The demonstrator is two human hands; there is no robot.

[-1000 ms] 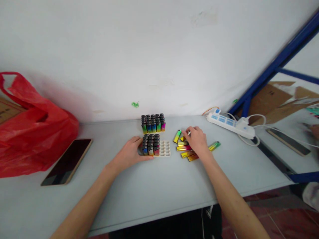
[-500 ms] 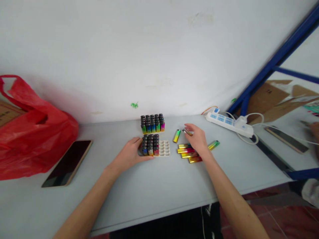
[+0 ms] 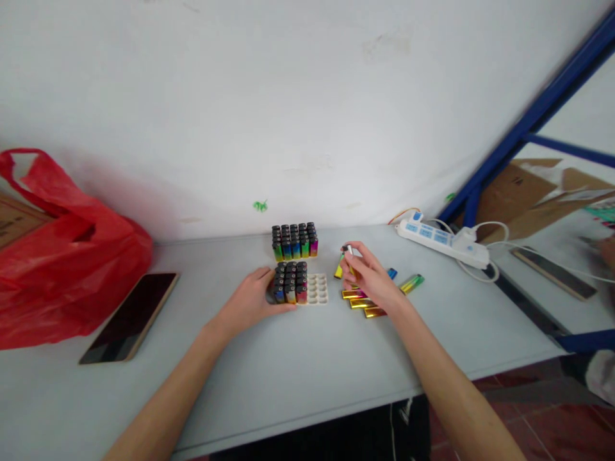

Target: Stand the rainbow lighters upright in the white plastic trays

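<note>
My left hand [image 3: 252, 294] is wrapped around the left side of a white tray [image 3: 318, 289], where several upright lighters [image 3: 291, 282] with black tops stand in rows. The right part of that tray shows bare round sockets. Between the thumb and fingers of my right hand [image 3: 369, 275] is a lighter [image 3: 349, 251], held fairly upright above the table. Beneath and beside this hand lie several loose shiny lighters [image 3: 362, 303] in gold, pink, blue and green. A full block of upright lighters [image 3: 295, 241] stands behind the tray, near the wall.
A red plastic bag [image 3: 77, 256] and a phone [image 3: 129, 317] are at the left. To the right lie a white power strip [image 3: 442, 240] with cables, a blue metal frame [image 3: 509, 137], a cardboard box [image 3: 514, 192] and another phone [image 3: 552, 272]. Another person's hand shows at the right edge.
My right hand has moved slightly left, turning the lighter from nearly flat to more upright. My left hand stays on the tray.
</note>
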